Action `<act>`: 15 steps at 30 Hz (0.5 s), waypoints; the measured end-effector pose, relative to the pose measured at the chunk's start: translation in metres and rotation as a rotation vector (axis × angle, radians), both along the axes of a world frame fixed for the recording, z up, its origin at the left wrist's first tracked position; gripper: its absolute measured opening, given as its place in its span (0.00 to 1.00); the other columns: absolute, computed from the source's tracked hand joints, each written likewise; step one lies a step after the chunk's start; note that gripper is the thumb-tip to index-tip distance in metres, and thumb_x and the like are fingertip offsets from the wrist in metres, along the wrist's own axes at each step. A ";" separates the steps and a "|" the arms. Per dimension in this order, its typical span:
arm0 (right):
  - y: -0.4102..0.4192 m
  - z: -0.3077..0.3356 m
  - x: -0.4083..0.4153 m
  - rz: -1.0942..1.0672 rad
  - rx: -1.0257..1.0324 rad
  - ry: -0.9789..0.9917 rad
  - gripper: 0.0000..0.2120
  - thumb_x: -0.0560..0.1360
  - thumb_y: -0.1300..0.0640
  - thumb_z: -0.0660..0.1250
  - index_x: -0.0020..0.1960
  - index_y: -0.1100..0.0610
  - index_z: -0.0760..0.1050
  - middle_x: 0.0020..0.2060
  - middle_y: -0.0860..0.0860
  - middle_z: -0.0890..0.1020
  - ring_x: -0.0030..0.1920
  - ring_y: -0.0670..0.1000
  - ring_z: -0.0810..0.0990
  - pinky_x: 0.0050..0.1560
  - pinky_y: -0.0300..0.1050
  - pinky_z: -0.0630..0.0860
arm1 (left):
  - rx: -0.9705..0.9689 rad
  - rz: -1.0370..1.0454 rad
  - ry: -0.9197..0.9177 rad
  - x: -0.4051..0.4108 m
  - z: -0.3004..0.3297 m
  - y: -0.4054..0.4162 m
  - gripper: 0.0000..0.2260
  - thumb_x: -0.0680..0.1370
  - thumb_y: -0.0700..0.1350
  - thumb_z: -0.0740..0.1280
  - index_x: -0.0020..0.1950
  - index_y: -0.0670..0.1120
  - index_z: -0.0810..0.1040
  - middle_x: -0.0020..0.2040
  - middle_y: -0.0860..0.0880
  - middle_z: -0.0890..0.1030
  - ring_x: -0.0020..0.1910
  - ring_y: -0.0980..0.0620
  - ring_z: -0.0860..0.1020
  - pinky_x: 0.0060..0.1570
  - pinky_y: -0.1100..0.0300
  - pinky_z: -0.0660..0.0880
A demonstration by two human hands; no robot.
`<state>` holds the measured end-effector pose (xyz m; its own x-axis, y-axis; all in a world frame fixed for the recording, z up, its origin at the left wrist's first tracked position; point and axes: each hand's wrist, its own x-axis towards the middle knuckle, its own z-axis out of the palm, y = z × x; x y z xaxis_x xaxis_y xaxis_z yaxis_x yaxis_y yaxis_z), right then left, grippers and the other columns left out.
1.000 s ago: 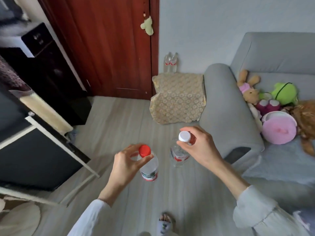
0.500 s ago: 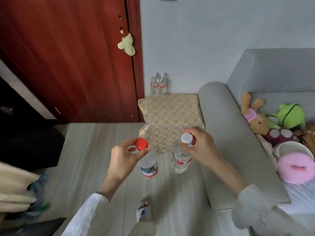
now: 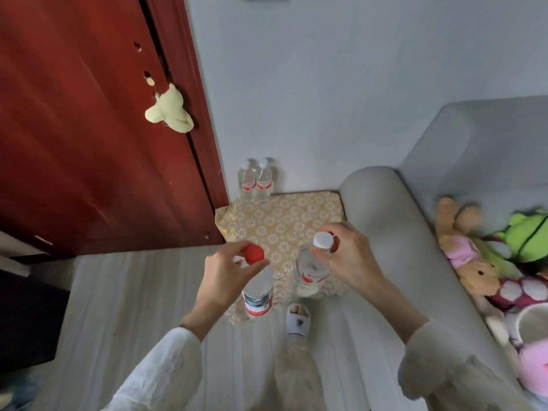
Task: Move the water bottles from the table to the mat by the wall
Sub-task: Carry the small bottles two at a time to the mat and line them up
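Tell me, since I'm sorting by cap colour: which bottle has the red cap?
The bottle in the left hand, red cap; the other three are white-capped.

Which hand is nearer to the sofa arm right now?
Right. The right hand, holding the white-capped bottle, hangs just beside the sofa arm. The left hand, holding the red-capped bottle, is farther off, across the mat.

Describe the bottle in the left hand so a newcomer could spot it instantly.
Start at the patterned mat on the floor between red door and grey sofa. Above its near edge, two hands each hold a bottle by the neck. The left hand holds the red-capped bottle; the other's cap is white.
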<state>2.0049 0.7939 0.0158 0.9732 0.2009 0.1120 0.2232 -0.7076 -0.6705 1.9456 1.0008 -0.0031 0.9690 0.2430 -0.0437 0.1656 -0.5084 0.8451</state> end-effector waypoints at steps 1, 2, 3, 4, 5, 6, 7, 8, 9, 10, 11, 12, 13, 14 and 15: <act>-0.002 -0.008 0.024 0.011 0.000 0.020 0.12 0.64 0.61 0.74 0.47 0.60 0.77 0.45 0.57 0.79 0.41 0.51 0.75 0.41 0.32 0.66 | 0.010 -0.008 0.012 0.023 -0.007 -0.004 0.08 0.65 0.46 0.76 0.41 0.52 0.80 0.37 0.63 0.78 0.38 0.68 0.76 0.39 0.80 0.68; -0.004 -0.017 0.047 0.026 0.001 0.046 0.12 0.65 0.60 0.73 0.47 0.59 0.77 0.45 0.56 0.79 0.41 0.50 0.75 0.41 0.32 0.65 | 0.027 -0.012 0.026 0.046 -0.014 -0.008 0.08 0.65 0.47 0.76 0.41 0.52 0.80 0.36 0.62 0.77 0.38 0.68 0.76 0.39 0.80 0.67; -0.007 -0.026 0.070 0.047 0.001 0.078 0.12 0.65 0.59 0.73 0.48 0.59 0.77 0.45 0.56 0.78 0.41 0.50 0.74 0.41 0.32 0.65 | 0.048 -0.005 0.042 0.068 -0.022 -0.012 0.09 0.65 0.47 0.76 0.41 0.53 0.79 0.36 0.62 0.77 0.37 0.66 0.76 0.38 0.81 0.66; -0.010 -0.036 0.093 0.068 0.000 0.106 0.12 0.66 0.59 0.73 0.48 0.58 0.77 0.45 0.55 0.77 0.41 0.50 0.74 0.41 0.32 0.64 | 0.059 0.009 0.056 0.090 -0.029 -0.014 0.09 0.65 0.47 0.76 0.40 0.53 0.78 0.36 0.62 0.76 0.37 0.65 0.76 0.38 0.81 0.66; -0.013 -0.045 0.115 0.084 -0.004 0.128 0.11 0.67 0.58 0.73 0.48 0.58 0.76 0.45 0.54 0.77 0.41 0.49 0.73 0.40 0.31 0.64 | 0.060 0.021 0.070 0.111 -0.036 -0.017 0.10 0.65 0.46 0.76 0.40 0.54 0.77 0.37 0.63 0.76 0.38 0.64 0.76 0.38 0.81 0.67; -0.015 -0.054 0.135 0.098 -0.015 0.152 0.11 0.67 0.57 0.72 0.48 0.57 0.75 0.45 0.52 0.76 0.40 0.48 0.73 0.39 0.31 0.64 | 0.053 0.028 0.089 0.131 -0.044 -0.019 0.11 0.65 0.46 0.76 0.40 0.55 0.76 0.38 0.63 0.77 0.39 0.64 0.76 0.40 0.79 0.69; -0.018 -0.063 0.155 0.110 -0.028 0.178 0.11 0.68 0.55 0.71 0.48 0.56 0.74 0.45 0.51 0.74 0.39 0.46 0.72 0.38 0.31 0.65 | 0.049 0.031 0.111 0.151 -0.052 -0.022 0.11 0.65 0.45 0.76 0.41 0.54 0.77 0.39 0.61 0.77 0.40 0.63 0.77 0.42 0.76 0.73; -0.019 -0.072 0.174 0.118 -0.039 0.205 0.11 0.69 0.55 0.70 0.48 0.54 0.73 0.45 0.49 0.73 0.38 0.44 0.71 0.36 0.30 0.65 | 0.051 0.032 0.133 0.172 -0.061 -0.025 0.11 0.65 0.44 0.76 0.43 0.51 0.78 0.40 0.58 0.79 0.42 0.60 0.77 0.45 0.70 0.76; -0.020 -0.081 0.193 0.122 -0.047 0.228 0.10 0.69 0.54 0.70 0.48 0.53 0.72 0.45 0.49 0.72 0.38 0.42 0.71 0.36 0.29 0.65 | 0.058 0.033 0.160 0.192 -0.069 -0.027 0.12 0.65 0.44 0.76 0.45 0.48 0.78 0.43 0.53 0.80 0.43 0.56 0.78 0.48 0.62 0.78; -0.020 -0.090 0.212 0.119 -0.051 0.246 0.10 0.69 0.54 0.69 0.47 0.52 0.71 0.45 0.48 0.71 0.38 0.41 0.71 0.36 0.28 0.65 | 0.069 0.035 0.188 0.211 -0.077 -0.030 0.13 0.66 0.43 0.76 0.48 0.46 0.79 0.45 0.49 0.80 0.45 0.53 0.78 0.49 0.57 0.79; -0.019 -0.099 0.229 0.109 -0.048 0.260 0.10 0.69 0.55 0.69 0.47 0.52 0.70 0.46 0.48 0.71 0.38 0.42 0.70 0.35 0.27 0.65 | 0.082 0.034 0.211 0.231 -0.086 -0.032 0.15 0.66 0.43 0.76 0.50 0.45 0.78 0.47 0.47 0.80 0.46 0.51 0.78 0.50 0.55 0.78; -0.018 -0.109 0.245 0.097 -0.045 0.270 0.10 0.69 0.57 0.69 0.48 0.53 0.70 0.46 0.48 0.70 0.38 0.42 0.70 0.34 0.26 0.65 | 0.092 0.032 0.226 0.249 -0.095 -0.033 0.15 0.66 0.43 0.75 0.51 0.44 0.78 0.49 0.46 0.80 0.47 0.51 0.77 0.49 0.57 0.78; -0.015 -0.119 0.259 0.084 -0.045 0.278 0.11 0.69 0.58 0.69 0.48 0.53 0.70 0.46 0.49 0.70 0.38 0.43 0.70 0.33 0.26 0.66 | 0.101 0.027 0.235 0.266 -0.104 -0.034 0.16 0.66 0.43 0.75 0.51 0.44 0.77 0.50 0.46 0.80 0.47 0.51 0.77 0.48 0.61 0.76; -0.013 -0.130 0.273 0.070 -0.046 0.281 0.11 0.69 0.59 0.69 0.49 0.54 0.71 0.47 0.49 0.70 0.38 0.43 0.70 0.32 0.26 0.65 | 0.112 0.023 0.242 0.283 -0.114 -0.034 0.16 0.67 0.43 0.75 0.52 0.44 0.77 0.50 0.46 0.80 0.46 0.52 0.76 0.46 0.67 0.73; -0.010 -0.141 0.287 0.059 -0.047 0.283 0.11 0.69 0.60 0.69 0.49 0.54 0.71 0.47 0.50 0.71 0.38 0.44 0.70 0.32 0.27 0.64 | 0.121 0.021 0.247 0.299 -0.123 -0.035 0.16 0.67 0.42 0.74 0.53 0.44 0.77 0.51 0.46 0.81 0.47 0.53 0.76 0.45 0.70 0.71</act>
<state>2.2919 0.7835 -0.1252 0.9507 0.2570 -0.1734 0.0738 -0.7308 -0.6786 2.2447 0.9659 -0.1257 0.9273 0.2805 -0.2478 0.3708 -0.5977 0.7108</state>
